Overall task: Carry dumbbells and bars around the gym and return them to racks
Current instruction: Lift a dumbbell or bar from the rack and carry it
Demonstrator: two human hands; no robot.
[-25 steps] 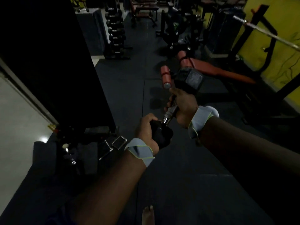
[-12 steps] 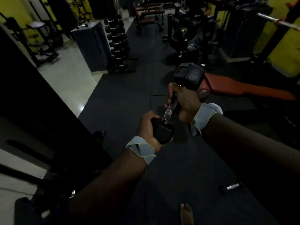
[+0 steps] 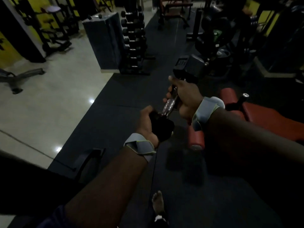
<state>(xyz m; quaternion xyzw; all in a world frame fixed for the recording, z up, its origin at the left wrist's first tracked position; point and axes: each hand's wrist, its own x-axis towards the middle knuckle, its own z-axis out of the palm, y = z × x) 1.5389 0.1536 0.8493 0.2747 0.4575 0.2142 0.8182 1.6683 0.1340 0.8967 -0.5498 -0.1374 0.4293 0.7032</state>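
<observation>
Right hand [image 3: 184,96] fingers [image 3: 167,96] curl tight round the chrome handle of the dumbbell [image 3: 169,106], just under its far head. Left hand [image 3: 148,124] fingers [image 3: 146,111] wrap over the near head, cupping it. The dumbbell is in the air, tilted, in front of the body, above the dark floor mat [image 3: 115,96]. Dumbbell rack [image 3: 133,43] stands ahead at the mat's far left edge, well apart, rows mostly loaded. Red bench [image 3: 263,116] is near on the right. Likely mid-carry: this one not yet racked; walk over and slot it in. Other loose weights: cannot tell.
</observation>
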